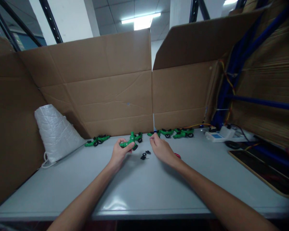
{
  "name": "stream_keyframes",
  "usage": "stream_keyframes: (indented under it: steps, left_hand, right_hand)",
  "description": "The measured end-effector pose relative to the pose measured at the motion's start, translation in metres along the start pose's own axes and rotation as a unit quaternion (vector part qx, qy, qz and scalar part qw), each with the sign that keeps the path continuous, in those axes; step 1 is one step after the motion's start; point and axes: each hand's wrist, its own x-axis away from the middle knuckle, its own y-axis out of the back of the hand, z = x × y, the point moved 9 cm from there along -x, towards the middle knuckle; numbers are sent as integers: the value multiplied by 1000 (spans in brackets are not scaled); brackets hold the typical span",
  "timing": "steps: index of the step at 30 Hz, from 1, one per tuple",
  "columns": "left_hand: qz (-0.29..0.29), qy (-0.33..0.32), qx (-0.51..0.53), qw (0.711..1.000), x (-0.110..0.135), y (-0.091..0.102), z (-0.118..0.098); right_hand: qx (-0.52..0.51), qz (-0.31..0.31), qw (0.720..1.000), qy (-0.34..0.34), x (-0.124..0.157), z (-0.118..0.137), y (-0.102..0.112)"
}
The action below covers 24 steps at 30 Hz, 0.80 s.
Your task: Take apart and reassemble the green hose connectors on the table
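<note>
My left hand (120,150) is closed around a green toy car (130,140) with black wheels, raised a little over the table. To its right, my right hand (162,148) has thumb and fingers pinched together. A small blue and pale bit (155,131) shows at those fingertips, too small to name. Between the hands lie small black parts (143,156), one of them wheel-like. Beneath my right wrist a red object (177,155) pokes out, mostly hidden. More green toy cars (166,132) stand along the back of the table, partly behind my hands.
Cardboard walls (110,96) enclose the grey table (135,189) at the back and sides. On the left leans a white padded bag (55,134). A power strip (215,136) with cables and a dark flat panel (262,170) are at the right, by a blue rack post (223,102).
</note>
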Motion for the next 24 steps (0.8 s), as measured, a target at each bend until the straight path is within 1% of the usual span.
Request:
stream_keyframes:
  steps: [2,4,6,9,12,16,18,19,21,22,24]
  left_hand:
    - [0,11,12,1000,-1,0,3]
    - [7,26,29,999,0,-2,5]
    - [20,41,44,998,0,-6,9]
    - [35,73,41,996,2,-9,15]
    - [45,92,26,994,4,-12,17]
    - [51,84,25,995,8,-15,11]
    - [55,84,21,995,8,-16,11]
    - [57,82,17,995,8,-16,11]
    - [66,75,4,995,8,-17,12]
    - [72,70,-5,995,8,-18,11]
    - [90,61,-21,994,9,-21,10]
  right_hand:
    - [69,34,997,-23,1,-5,-5]
    - [121,64,990,-30,3,-7,-12]
    - [156,92,983,-28,6,-8,-18]
    - [179,124,976,-24,10,-10,-26]
    - [190,126,974,-18,11,-12,-28]
    - [197,106,974,-16,10,-15,-25]
    - [175,79,981,-7,8,-10,-19]
    - [146,66,987,11,7,-5,-16]
    - [48,53,995,71,8,13,-11]
    - [-14,55,993,106,10,22,-10]
    - [-128,63,978,153,15,37,-9]
